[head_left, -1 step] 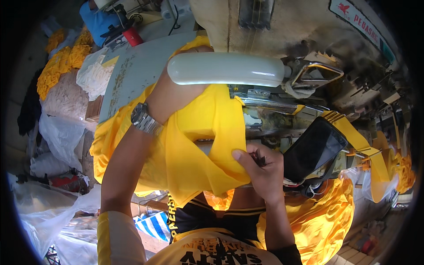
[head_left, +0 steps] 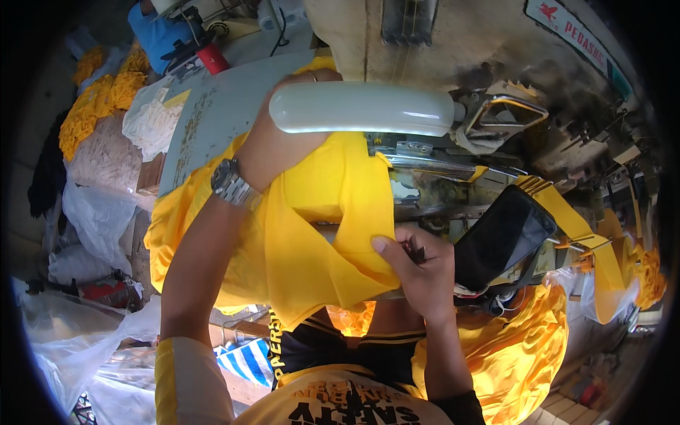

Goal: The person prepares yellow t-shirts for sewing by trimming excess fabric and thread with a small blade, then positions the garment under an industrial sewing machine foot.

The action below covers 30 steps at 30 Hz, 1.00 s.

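Observation:
Yellow fabric [head_left: 297,262] lies in folds over the sewing machine's bed and hangs toward my lap. My left hand [head_left: 283,152] rests on its far part, a metal watch on the wrist. A white tube-shaped lamp [head_left: 361,108] crosses above that hand and hides most of its fingers, so their pose is unclear. At the fabric's right edge my right hand [head_left: 425,265] is closed, thumb on top, pinching the cloth. A small dark pointed tool [head_left: 414,249], perhaps thread snips, sticks out of the same hand. The machine's metal guide [head_left: 418,161] meets the cloth on the far side.
A black phone [head_left: 504,237] stands right of my right hand. Beyond it a yellow strip [head_left: 567,216] runs through the machine's guides. Shiny yellow cloth [head_left: 510,347] heaps at lower right. Clear plastic bags [head_left: 99,212] and yellow bundles [head_left: 92,117] lie left. Someone in blue [head_left: 157,35] is at far left.

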Each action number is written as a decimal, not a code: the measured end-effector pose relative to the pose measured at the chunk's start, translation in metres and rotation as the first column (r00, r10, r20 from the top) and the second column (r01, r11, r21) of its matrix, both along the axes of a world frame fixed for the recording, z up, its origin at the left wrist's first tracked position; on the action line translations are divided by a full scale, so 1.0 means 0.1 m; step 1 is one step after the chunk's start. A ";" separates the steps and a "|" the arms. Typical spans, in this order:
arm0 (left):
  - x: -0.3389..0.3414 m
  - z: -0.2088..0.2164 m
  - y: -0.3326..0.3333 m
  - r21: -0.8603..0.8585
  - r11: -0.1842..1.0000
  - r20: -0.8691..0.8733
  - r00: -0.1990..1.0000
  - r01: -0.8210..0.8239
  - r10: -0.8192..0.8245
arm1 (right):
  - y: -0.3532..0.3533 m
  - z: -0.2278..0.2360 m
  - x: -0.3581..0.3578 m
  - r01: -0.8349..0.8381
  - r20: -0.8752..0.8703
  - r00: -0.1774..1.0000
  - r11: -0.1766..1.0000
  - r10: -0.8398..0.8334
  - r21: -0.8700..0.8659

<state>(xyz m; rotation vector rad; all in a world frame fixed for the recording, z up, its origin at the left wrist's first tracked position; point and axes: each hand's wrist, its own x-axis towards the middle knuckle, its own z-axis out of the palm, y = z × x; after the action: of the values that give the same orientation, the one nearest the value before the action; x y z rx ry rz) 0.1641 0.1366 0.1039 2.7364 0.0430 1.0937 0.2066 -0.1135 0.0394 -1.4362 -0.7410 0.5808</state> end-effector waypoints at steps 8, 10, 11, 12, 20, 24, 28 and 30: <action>-0.82 -0.24 -0.43 0.094 0.994 0.035 0.998 0.050 -0.054 | 0.11 0.07 0.08 0.031 0.009 0.999 0.999 -0.031 -0.033; -1.10 -0.41 -0.62 0.354 0.935 -0.082 0.996 0.013 0.018 | 0.12 0.07 0.07 0.012 0.039 0.999 0.998 -0.009 -0.057; -1.18 -0.47 -0.67 0.474 0.880 -0.130 0.990 0.007 0.062 | 0.12 0.08 0.07 0.003 0.056 0.998 0.997 0.001 -0.072; -1.23 -0.47 -0.62 0.500 0.866 -0.176 0.979 -0.003 0.106 | 0.12 0.10 0.06 -0.026 -0.017 1.000 0.999 0.026 -0.024; -1.63 -0.22 -1.58 0.439 0.791 -0.357 0.891 0.426 -0.281 | -0.04 0.22 -0.12 -0.108 -0.271 0.956 0.994 0.109 0.020; -2.06 -0.49 -0.69 0.036 0.980 -0.354 0.914 -0.197 0.196 | -0.28 0.12 -0.12 -0.148 -0.475 0.857 0.978 0.200 0.145; -2.32 -0.47 -0.31 -0.224 0.848 -0.787 0.602 -0.481 0.133 | -0.22 0.11 -0.20 -0.116 -0.528 0.829 0.981 0.183 0.158; -2.27 -0.16 -0.09 0.240 0.953 -0.363 0.894 -0.183 0.263 | -0.18 0.09 -0.25 -0.125 -0.542 0.807 0.964 0.235 0.233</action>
<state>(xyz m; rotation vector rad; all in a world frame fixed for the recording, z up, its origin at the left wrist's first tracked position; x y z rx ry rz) -0.0630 0.1280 0.0882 3.1562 0.3321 0.6010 0.1813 -0.1316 0.0485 -0.9423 -0.4369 1.0075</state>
